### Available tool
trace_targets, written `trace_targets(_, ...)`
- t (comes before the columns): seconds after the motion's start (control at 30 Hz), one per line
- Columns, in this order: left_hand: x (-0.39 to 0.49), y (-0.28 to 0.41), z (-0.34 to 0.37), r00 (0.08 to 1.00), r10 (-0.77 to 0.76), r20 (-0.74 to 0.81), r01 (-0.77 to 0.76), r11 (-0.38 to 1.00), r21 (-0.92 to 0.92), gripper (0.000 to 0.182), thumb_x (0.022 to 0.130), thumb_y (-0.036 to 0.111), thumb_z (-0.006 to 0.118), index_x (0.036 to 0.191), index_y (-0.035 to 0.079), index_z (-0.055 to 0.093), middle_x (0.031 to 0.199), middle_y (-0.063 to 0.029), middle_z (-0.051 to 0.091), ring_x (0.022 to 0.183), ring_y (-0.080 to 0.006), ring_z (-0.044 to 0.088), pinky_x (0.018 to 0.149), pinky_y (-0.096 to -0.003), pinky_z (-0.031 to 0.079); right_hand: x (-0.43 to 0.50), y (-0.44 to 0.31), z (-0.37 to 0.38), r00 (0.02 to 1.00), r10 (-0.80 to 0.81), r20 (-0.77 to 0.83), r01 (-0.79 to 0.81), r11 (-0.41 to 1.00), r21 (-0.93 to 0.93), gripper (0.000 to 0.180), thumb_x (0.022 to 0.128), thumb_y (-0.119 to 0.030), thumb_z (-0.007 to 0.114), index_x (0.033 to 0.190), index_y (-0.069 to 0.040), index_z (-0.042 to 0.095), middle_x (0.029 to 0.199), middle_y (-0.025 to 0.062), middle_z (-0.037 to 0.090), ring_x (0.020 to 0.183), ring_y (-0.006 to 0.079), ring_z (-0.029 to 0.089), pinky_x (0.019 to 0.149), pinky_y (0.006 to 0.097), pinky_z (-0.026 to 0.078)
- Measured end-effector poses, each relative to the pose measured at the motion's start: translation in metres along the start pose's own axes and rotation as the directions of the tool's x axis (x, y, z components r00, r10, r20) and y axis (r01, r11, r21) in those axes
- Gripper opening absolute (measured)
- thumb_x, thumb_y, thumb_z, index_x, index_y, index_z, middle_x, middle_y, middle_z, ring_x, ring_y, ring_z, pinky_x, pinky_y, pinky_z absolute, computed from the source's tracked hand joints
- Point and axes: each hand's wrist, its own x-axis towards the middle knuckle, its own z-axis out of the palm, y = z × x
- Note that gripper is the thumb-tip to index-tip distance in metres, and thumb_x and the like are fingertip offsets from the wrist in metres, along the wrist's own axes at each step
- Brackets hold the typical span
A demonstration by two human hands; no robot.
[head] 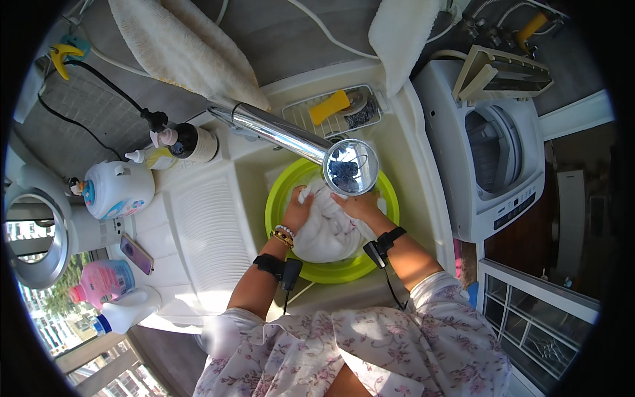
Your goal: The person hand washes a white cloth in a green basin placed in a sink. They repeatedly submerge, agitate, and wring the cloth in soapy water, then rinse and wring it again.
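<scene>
A bright green plastic basin stands in the laundry sink. Bunched white wet cloth fills much of it, with some suds near the far side. My left hand grips a fold of this cloth at the basin's left. On the right, my right hand grips another part, its fingers partly hidden by the tap head. The chrome tap reaches over the basin from the upper left, its round end above the cloth. No running water can be made out.
A wire rack holds a yellow sponge and a scouring pad. Left lie a ribbed washboard, a phone, a pink bottle and several other bottles. Towels hang above; a top-loading washing machine stands open at right.
</scene>
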Motion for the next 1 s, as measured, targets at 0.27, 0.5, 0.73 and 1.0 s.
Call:
trace_targets(0.27,0.035,-0.037,0.016,0.998,-0.02,0.06,0.034,0.969,-0.246,0.042,0.091,0.032,0.054,0.127,0.013,0.047,0.118,-0.0132,0.058,0.108,-0.0256,0.056,0.096,-0.036,0.041,0.004,-0.018,0.003,0.995,-0.012,-0.096,0.065,0.823,0.564,0.053,0.066,-0.015,0.067,0.115,-0.007,0.05,0.115,0.0204,0.049,0.105,0.0385,0.049,0.088,0.0421,0.042)
trace_targets(0.5,-0.015,0.017,-0.014,0.884,0.06,0.464,0.273,0.739,-0.616,0.055,0.095,0.05,0.034,0.132,0.01,0.044,0.123,-0.0078,0.055,0.112,-0.0193,0.052,0.098,-0.0333,0.04,-0.055,-0.105,-0.07,0.914,-0.21,-0.348,0.309,0.915,0.26,0.058,0.068,-0.032,0.075,0.118,-0.013,0.052,0.127,0.0174,0.043,0.117,0.0359,0.041,0.095,0.0492,0.031)
trace_targets(0.73,-0.029,0.039,-0.009,0.922,0.03,0.387,0.205,0.808,-0.552,0.042,0.097,0.029,0.042,0.132,0.006,0.041,0.13,-0.0061,0.049,0.112,-0.0186,0.05,0.096,-0.0314,0.04,-0.037,-0.092,-0.06,0.906,-0.112,-0.409,0.267,0.9,0.345,0.038,0.077,-0.029,0.069,0.106,-0.008,0.057,0.107,0.0184,0.056,0.102,0.0366,0.051,0.087,0.0456,0.04)
trace_targets(1.0,-0.055,0.05,-0.005,0.839,0.314,0.444,-0.391,0.916,0.091,0.032,0.081,0.027,0.064,0.103,0.005,0.054,0.09,-0.0152,0.063,0.083,-0.0302,0.061,0.075,-0.0361,0.048,-0.046,-0.025,-0.106,0.978,0.033,0.205,-0.15,0.798,0.584,0.06,0.079,-0.023,0.065,0.129,-0.002,0.039,0.121,0.0248,0.05,0.111,0.0397,0.049,0.092,0.0426,0.041)
